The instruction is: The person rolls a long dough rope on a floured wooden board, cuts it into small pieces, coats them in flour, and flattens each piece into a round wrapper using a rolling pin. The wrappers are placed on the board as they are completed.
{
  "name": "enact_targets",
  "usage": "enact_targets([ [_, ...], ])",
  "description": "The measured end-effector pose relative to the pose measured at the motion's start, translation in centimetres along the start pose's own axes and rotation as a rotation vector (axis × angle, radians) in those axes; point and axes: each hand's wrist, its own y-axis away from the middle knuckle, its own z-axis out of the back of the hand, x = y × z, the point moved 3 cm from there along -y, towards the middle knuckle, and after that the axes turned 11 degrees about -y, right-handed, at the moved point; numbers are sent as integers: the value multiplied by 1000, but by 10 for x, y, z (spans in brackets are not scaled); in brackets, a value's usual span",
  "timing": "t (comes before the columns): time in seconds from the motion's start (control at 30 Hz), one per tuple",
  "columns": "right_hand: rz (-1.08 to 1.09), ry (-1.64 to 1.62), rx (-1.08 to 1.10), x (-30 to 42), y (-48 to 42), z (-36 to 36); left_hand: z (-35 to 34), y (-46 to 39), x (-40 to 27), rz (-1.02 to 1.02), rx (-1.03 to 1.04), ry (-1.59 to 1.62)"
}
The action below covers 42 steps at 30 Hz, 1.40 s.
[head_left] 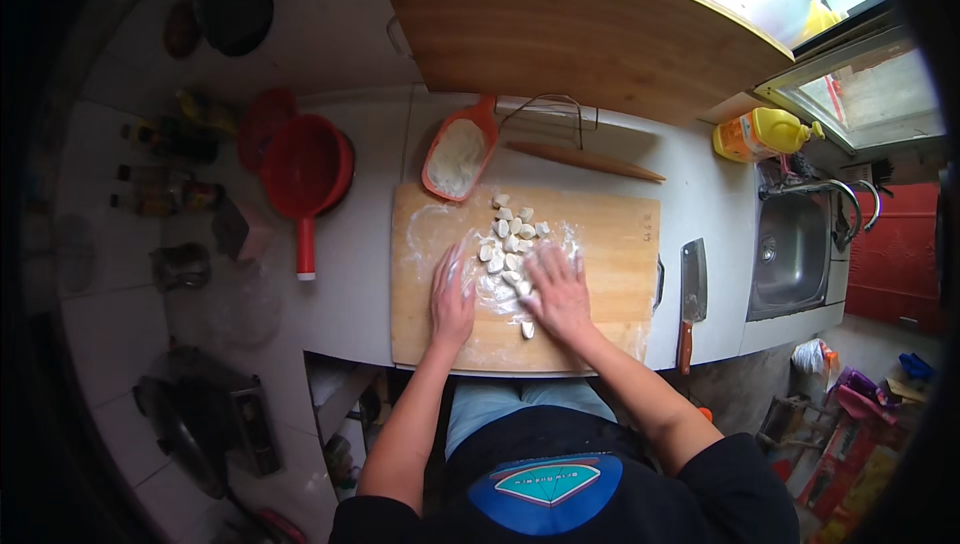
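Observation:
Several small cut pieces of floured dough (511, 245) lie in a loose group on a wooden cutting board (622, 274) dusted with flour. My right hand (559, 292) is spread palm down over the right side of the group, slightly blurred, and hides whatever lies under it. To the left of the pieces, my left hand (453, 304) rests on its side at the board, fingers extended and whitened with flour, gripping nothing. One dough piece (528, 330) sits apart, nearer to me, beside my right wrist.
Behind the board are an orange scoop of flour (456, 157) and a tapered wooden rolling pin (589, 160). A cleaver (694, 281) lies to the right, before the steel sink (791, 259). A red plastic ladle (307, 169) and a yellow jug (765, 135) stand on the counter.

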Motion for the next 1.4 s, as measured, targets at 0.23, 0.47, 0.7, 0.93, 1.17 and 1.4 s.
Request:
enact_targets([
  [0.23, -72, -95, -199, 3, -65, 5, -54, -96, -19, -148, 25, 18],
  [0.47, 168, -16, 53, -15, -14, 9, -23, -3, 7, -182, 216, -143],
  [0.7, -79, -188, -58, 16, -71, 23, -45, 13, -2, 42, 69, -45],
  [0.93, 276, -45, 74, 54, -29, -22, -25, -4, 24, 324, -132, 762],
  [1.17, -90, -29, -68, 17, -51, 14, -26, 82, -22, -244, 274, -455],
  [1.4, 313, -93, 88, 56, -57, -21, -28, 29, 19, 96, 127, -550],
])
